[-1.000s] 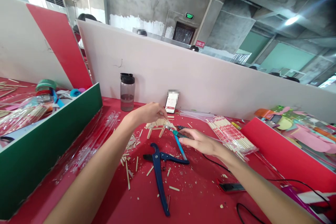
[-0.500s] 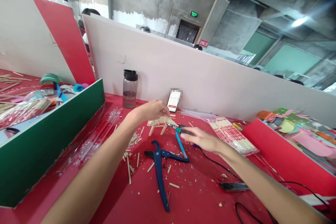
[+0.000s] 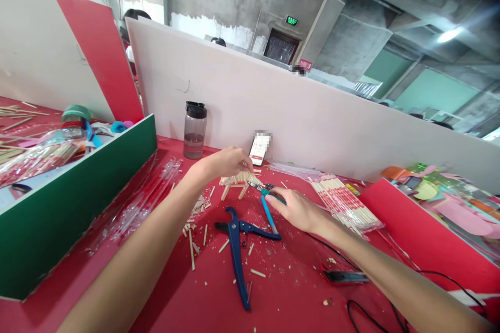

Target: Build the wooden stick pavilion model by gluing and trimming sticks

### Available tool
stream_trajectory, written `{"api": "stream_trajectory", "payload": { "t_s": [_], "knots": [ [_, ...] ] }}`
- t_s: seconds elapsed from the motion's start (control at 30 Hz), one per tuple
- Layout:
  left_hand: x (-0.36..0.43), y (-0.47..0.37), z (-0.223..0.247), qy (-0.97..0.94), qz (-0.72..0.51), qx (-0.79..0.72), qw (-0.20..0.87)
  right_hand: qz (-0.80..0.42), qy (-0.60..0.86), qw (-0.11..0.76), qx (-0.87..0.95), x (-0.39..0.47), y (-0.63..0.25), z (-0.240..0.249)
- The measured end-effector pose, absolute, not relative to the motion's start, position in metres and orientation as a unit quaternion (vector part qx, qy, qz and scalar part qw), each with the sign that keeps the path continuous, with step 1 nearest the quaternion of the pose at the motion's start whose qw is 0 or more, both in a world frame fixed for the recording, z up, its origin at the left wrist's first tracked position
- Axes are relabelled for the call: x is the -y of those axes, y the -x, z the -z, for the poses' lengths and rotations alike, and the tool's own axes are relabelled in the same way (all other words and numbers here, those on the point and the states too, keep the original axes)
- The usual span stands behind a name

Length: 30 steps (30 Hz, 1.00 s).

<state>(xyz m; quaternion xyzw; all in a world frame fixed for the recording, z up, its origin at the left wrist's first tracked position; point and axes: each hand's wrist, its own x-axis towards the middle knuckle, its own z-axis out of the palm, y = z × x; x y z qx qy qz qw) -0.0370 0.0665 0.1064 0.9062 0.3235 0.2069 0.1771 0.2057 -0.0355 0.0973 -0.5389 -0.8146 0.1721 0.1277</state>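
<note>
Your left hand (image 3: 233, 160): fingers bunched at pale wooden-stick model (image 3: 234, 179); hold unclear.
Your right hand (image 3: 296, 209): gripping slim teal-and-black tool (image 3: 265, 192).
Model: near red surface (image 3: 300, 291)'s far edge.

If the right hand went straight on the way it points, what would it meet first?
Probably the small wooden-stick structure: the teal-collared tool in the right hand points at its right end. Depth is unclear, so the left hand's fingertips might come first.
</note>
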Motion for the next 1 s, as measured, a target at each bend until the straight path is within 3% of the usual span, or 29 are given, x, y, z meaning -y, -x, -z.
{"api": "stream_trajectory", "payload": {
  "t_s": [0.53,0.87,1.0],
  "knots": [
    [-0.064,0.039,-0.108,-0.907,-0.203,-0.329,0.17,-0.151,0.535,0.129,0.821,0.036,-0.209,-0.088],
    [-0.064,0.038,-0.109,-0.912,-0.199,-0.331,0.136,-0.254,0.541,0.123,0.792,0.022,-0.207,-0.101],
    [-0.067,0.037,-0.106,-0.914,-0.201,-0.33,0.12,-0.218,0.571,0.126,0.781,0.024,-0.2,-0.103]
  ]
}}
